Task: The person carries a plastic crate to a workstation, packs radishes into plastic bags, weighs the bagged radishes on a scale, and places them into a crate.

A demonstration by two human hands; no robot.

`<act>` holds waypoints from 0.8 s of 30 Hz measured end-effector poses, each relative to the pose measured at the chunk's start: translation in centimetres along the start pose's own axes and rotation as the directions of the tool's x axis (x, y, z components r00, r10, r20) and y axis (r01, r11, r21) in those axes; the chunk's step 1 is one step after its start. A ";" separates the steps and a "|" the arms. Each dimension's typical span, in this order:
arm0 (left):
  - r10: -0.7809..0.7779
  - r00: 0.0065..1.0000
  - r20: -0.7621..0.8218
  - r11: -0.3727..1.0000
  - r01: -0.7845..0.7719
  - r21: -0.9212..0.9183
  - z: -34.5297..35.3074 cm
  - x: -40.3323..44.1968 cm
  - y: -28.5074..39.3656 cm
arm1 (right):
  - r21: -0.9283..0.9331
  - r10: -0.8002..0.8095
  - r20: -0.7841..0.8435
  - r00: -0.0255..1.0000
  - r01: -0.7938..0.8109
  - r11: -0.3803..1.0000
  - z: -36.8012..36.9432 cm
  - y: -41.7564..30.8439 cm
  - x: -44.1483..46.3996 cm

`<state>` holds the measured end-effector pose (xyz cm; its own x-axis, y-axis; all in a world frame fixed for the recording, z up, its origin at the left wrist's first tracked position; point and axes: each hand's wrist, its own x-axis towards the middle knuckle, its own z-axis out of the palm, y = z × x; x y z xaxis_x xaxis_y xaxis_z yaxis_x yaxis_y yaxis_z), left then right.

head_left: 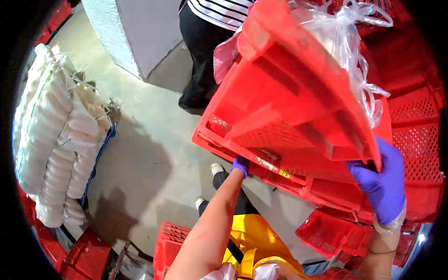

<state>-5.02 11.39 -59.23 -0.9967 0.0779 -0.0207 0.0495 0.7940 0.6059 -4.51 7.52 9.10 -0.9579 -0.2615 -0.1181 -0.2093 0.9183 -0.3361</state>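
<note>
A large red plastic crate (289,98) is tilted up in front of me, its mesh side facing me. My right hand (385,182), in a purple glove, is closed around the crate's lower right corner. My left hand (240,164), also gloved in purple, grips the crate's lower left edge; most of its fingers are hidden. Clear plastic bags (361,60) with knotted tops show at the crate's upper right side. A yellow label (285,173) sticks to the red edge between my hands.
On the left stand stacked white plastic-wrapped packs (56,135). Another person in black trousers (200,56) stands behind the crate, near a pale pillar (126,37). More red crates (415,135) line the right, with others (333,233) low on the floor.
</note>
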 end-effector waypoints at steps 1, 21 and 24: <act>-0.101 0.993 -0.062 0.991 0.096 -0.092 -0.2 -0.7 0.7 | 0.090 0.070 -0.041 0.997 -0.066 0.994 0.3 0.0 -0.2; -0.018 0.999 -0.042 1.000 0.017 -0.025 -4.3 -2.0 -1.8 | -0.086 -0.019 -0.030 0.999 0.017 0.996 1.1 -0.8 -2.9; -0.122 0.989 -0.083 0.948 0.091 -0.306 -5.3 -1.2 -1.8 | -0.093 0.094 0.033 0.995 -0.091 0.992 0.3 -1.5 -2.4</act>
<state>-4.20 6.66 -56.06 -0.9972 -0.0697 -0.0285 -0.0635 0.5747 0.8159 -1.86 6.69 9.58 -0.9664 -0.1836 -0.1800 -0.1389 0.9619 -0.2354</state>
